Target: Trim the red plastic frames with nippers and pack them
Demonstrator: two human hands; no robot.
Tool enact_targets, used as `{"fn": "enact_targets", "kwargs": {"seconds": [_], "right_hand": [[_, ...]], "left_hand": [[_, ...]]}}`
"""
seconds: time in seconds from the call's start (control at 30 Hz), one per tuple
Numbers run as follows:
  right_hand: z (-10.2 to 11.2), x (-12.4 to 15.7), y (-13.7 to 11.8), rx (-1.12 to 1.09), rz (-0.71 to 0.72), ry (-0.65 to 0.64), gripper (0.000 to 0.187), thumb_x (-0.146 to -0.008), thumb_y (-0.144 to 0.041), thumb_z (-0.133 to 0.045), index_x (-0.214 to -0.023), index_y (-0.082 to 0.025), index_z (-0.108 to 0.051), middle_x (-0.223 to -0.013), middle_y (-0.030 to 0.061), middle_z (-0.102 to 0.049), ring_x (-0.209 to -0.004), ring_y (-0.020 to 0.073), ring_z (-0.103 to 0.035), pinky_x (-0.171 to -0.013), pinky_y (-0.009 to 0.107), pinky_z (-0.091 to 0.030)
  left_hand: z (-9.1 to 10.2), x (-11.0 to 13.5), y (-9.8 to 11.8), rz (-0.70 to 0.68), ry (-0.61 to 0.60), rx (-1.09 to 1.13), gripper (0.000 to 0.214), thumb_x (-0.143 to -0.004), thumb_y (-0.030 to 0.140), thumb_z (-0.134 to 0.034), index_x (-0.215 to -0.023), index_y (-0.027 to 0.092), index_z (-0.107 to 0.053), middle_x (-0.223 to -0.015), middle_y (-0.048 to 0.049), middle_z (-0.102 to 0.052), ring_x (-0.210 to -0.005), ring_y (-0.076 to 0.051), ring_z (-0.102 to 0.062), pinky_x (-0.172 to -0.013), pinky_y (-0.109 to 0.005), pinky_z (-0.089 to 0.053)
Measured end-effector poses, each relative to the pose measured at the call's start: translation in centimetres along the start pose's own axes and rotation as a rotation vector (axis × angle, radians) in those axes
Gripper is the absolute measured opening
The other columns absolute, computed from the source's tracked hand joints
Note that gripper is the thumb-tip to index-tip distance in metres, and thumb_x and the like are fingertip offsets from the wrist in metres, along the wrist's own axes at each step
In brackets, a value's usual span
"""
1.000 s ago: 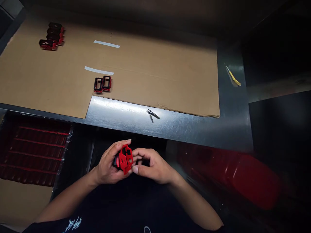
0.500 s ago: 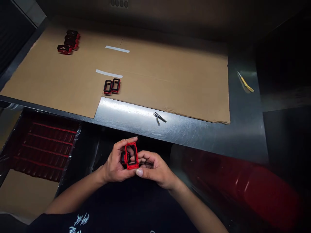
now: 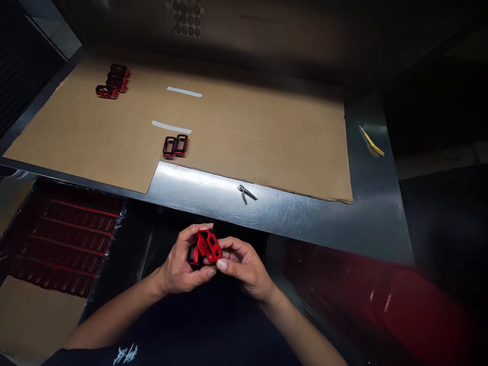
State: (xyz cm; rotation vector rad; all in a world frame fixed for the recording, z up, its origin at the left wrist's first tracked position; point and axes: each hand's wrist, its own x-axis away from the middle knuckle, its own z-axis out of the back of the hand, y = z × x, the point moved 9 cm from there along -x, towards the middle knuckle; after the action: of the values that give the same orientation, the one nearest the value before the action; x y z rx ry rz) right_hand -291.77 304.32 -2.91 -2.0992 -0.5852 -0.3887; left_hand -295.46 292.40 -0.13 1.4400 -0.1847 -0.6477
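Just below the table's front edge, my left hand (image 3: 179,262) is curled around a small red and black plastic frame (image 3: 209,246). Its red side, with cut-out holes, faces up at a tilt. A second dark and red piece (image 3: 194,255) shows in my left palm, partly hidden by the fingers. My right hand (image 3: 244,264) pinches the frame's lower right corner between thumb and fingers. Two similar black and red frames (image 3: 175,146) stand side by side on the cardboard, near its front edge.
Several red and black parts (image 3: 114,81) sit at the cardboard's (image 3: 267,132) far left. Small nippers (image 3: 247,193) lie on the metal table (image 3: 198,185); a yellow-handled tool (image 3: 371,141) lies at right. A box with rows of red parts (image 3: 72,239) is lower left; a red bin (image 3: 362,295) lower right.
The held frame has turned from showing its open rectangular front to showing its red side. Both hands still hold it. The view has tilted slightly, so the table sits lower.
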Motion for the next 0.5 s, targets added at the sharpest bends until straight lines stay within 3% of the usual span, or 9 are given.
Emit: {"fn": "enact_targets", "kwargs": {"seconds": [0.13,0.27,0.37,0.5], "right_hand": [[0.4,-0.2,-0.8,-0.036,0.065,0.04,0.033,-0.076,-0.035,-0.085,-0.101,-0.019,-0.073,-0.091,0.0049,-0.076,-0.08,0.0162,-0.073,-0.075,0.029,-0.061],[1.5,-0.1,-1.7,-0.037,0.146,0.139,0.03,-0.076,-0.037,-0.085,-0.1,-0.023,-0.074,-0.106,0.0061,-0.076,-0.087,0.0173,-0.073,-0.074,0.029,-0.062],[2.7,0.0,-2.1,0.0,0.205,0.228,0.031,-0.076,-0.04,-0.084,-0.102,-0.024,-0.075,-0.116,0.007,-0.074,-0.091,0.019,-0.073,-0.075,0.03,-0.063],[3.8,0.3,-3.4,0.16,0.343,0.298,0.025,-0.084,-0.038,-0.078,-0.106,-0.026,-0.076,-0.115,0.0067,-0.076,-0.1,0.0213,-0.073,-0.083,0.034,-0.063]], "left_hand": [[-0.3,0.0,-0.2,0.03,-0.006,0.068,0.083,-0.087,0.036,-0.071,-0.154,0.027,-0.022,-0.143,-0.0225,-0.049,-0.118,-0.029,-0.064,-0.093,-0.047,-0.058],[-0.4,-0.1,-0.4,0.063,0.003,0.123,0.077,-0.087,0.039,-0.07,-0.15,0.027,-0.028,-0.141,-0.0214,-0.051,-0.088,-0.019,-0.067,-0.072,-0.035,-0.06],[-0.4,0.0,-0.4,0.083,0.007,0.129,0.069,-0.088,0.041,-0.068,-0.147,0.025,-0.034,-0.139,-0.0206,-0.052,-0.078,-0.016,-0.063,-0.069,-0.034,-0.058],[0.3,-0.4,-1.0,0.156,0.027,0.176,0.044,-0.089,0.048,-0.064,-0.124,0.021,-0.055,-0.124,-0.0149,-0.059,-0.08,-0.016,-0.062,-0.069,-0.032,-0.056]]}}
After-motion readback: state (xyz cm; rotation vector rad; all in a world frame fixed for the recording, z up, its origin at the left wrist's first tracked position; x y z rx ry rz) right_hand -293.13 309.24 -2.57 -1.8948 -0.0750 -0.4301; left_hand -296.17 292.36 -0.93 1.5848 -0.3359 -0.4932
